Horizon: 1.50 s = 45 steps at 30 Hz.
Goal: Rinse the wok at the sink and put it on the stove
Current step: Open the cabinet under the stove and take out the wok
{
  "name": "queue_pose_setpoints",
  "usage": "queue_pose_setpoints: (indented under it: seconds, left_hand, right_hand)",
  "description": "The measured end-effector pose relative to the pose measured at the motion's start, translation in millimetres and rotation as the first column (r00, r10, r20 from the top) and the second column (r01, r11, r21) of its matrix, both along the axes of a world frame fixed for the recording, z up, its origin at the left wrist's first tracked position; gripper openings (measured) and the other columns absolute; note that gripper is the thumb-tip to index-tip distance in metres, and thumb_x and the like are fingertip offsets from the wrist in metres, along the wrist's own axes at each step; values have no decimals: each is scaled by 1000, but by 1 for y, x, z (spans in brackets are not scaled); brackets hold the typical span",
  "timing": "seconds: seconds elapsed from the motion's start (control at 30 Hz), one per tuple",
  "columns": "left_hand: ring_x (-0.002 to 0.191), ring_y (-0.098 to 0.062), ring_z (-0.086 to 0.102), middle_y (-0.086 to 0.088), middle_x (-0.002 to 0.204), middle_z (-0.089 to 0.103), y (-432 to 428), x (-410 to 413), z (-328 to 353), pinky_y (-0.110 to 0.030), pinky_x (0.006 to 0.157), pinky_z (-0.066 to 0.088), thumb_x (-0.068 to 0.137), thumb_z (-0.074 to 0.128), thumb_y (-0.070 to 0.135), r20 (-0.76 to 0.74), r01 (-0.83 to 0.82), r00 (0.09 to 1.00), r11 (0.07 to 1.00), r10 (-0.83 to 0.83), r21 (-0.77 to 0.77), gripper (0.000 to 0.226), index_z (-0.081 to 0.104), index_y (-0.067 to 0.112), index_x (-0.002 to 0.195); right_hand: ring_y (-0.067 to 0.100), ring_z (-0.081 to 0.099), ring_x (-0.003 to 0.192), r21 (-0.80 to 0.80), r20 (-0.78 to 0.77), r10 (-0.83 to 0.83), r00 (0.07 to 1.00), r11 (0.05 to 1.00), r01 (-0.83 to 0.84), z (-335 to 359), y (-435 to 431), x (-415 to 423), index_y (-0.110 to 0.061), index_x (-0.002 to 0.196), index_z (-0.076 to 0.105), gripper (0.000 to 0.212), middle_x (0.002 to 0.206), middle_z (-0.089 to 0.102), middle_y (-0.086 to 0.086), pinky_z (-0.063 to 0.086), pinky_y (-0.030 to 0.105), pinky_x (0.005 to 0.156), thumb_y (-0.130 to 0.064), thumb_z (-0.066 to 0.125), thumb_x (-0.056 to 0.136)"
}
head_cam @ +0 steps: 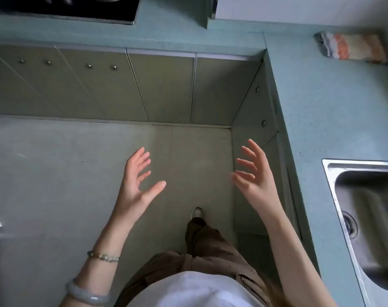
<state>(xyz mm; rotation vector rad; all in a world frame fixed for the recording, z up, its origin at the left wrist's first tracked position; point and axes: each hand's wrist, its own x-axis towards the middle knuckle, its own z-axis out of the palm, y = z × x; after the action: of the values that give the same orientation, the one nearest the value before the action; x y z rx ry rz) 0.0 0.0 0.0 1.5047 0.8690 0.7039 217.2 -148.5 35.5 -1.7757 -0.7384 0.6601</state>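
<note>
- My left hand (135, 185) and right hand (253, 173) are held up with fingers spread and palms facing each other. They hold nothing, over open floor (55, 173) left of the sink (334, 173).
- The sink's steel rim is set in the blue-green countertop (310, 107), whose front edge runs near my right hand.
- Beyond the sink, a folded striped cloth (352, 48) lies on the countertop.
- Far left of the sink, past the counter corner, the black stove (78, 12) shows its edge.
- I cannot tell where the wok is; a dark curved shape on the stove is cut off.
</note>
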Motion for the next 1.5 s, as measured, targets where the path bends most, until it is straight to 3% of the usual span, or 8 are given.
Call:
queue_pose_setpoints:
  seconds: [0.4,0.57,0.73,0.93,1.2,1.5]
  left_hand:
    - [133,-5,43,4,145,43,109,93,4,-27,107,39,63,73,32,-53,-65,997,996,62,-53,86,33,34,139]
    - [133,-3,42,4,145,43,172,124,4,-26,107,39,70,72,15,-48,-42,998,998,40,-45,83,32,29,142]
    - [132,-2,42,4,145,43,239,150,7,-21,104,40,65,73,30,-40,20,999,999,-21,-28,86,33,29,142]
    - [131,-3,44,4,144,43,296,183,8,-19,102,41,64,73,31,-50,58,997,998,-59,-21,87,33,28,141]
    - [129,0,44,8,140,44,339,244,0,-19,102,41,70,71,14,-68,4,998,999,-7,-50,80,34,30,139]
    - [131,-2,43,8,142,43,369,308,-2,-20,104,39,72,70,13,-82,-53,996,997,48,-52,78,33,32,138]
  right_hand:
    - [9,54,116,-64,-68,51,996,996,-55,2,112,103,-30,142,32,76,138,46,-8,50,21,88,3,64,82]
    - [11,55,116,-63,-71,17,997,998,-21,-1,169,125,-30,141,33,76,136,46,-7,51,27,91,6,62,81]
    - [12,55,115,-48,-67,-30,997,999,26,1,225,142,-30,140,33,76,135,47,-7,51,31,92,8,61,80]
    - [10,55,115,-51,-80,-59,995,997,55,3,277,164,-32,140,34,77,135,47,-7,52,33,92,-12,59,70]
    - [12,53,117,-75,-95,-13,995,997,6,-6,338,225,-30,142,33,78,136,47,-6,50,33,94,-16,59,69]
    - [9,54,115,-116,-118,65,991,990,-79,-24,378,292,-33,140,33,78,132,48,-10,51,30,91,-19,62,69]
